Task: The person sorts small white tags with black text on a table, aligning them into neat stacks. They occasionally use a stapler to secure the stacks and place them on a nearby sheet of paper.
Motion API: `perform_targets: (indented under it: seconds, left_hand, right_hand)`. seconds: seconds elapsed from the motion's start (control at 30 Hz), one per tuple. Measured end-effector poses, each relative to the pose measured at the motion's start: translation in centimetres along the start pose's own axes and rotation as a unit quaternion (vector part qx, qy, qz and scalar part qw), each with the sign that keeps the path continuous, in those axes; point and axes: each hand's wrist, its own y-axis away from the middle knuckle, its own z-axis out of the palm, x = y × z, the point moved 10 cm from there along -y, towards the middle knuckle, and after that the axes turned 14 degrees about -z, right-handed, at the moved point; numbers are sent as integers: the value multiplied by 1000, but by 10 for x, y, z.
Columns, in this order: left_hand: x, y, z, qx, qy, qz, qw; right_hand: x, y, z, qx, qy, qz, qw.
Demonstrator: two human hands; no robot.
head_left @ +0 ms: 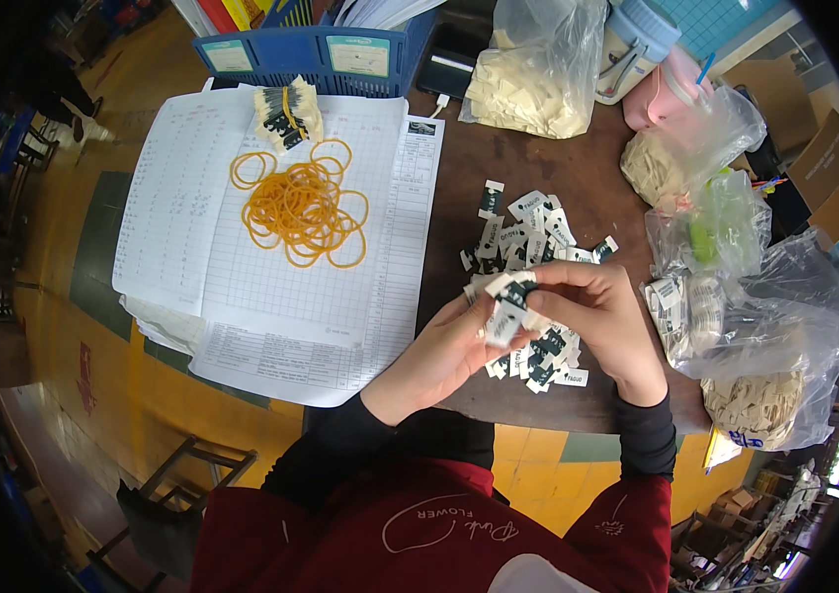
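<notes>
Above a loose pile of small black-and-white fabric labels (550, 356) on the brown table, both hands meet. My left hand (449, 341) is closed round a small stack of labels (506, 314), pinched between thumb and fingers. From the other side, my right hand (602, 311) has its thumb and forefinger pressed together at the upper edge of that same stack. Whether a single label sits apart in the right fingertips cannot be made out. To the left, a heap of orange rubber bands (301, 212) lies on open paper sheets (172, 217), with a banded bundle of labels (288, 114) above it.
A blue file rack (316, 54) and a dark phone (447, 71) with a white cable stand at the back. Plastic bags of labels (528, 89) line the back and right side, near a pink container (667, 89). The table's front edge (578, 427) runs close to my body.
</notes>
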Motion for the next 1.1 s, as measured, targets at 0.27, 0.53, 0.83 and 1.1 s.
perform_targets:
  seconds: [0.27, 0.53, 0.83, 1.1]
  left_hand:
    - [-9, -5, -8, -1, -35, -16, 999]
    - [0, -4, -1, -20, -31, 31, 999]
    - [4, 2, 5, 11, -35, 31, 999]
    - [-12, -2, 5, -28, -31, -51, 998]
  right_hand:
    - [-33, -2, -1, 32, 278, -179, 943]
    - [-66, 18, 7, 106, 373, -230, 893]
    - [-47, 21, 52, -20, 368, -247, 896]
    - [-67, 18, 57, -144, 482, -312, 806]
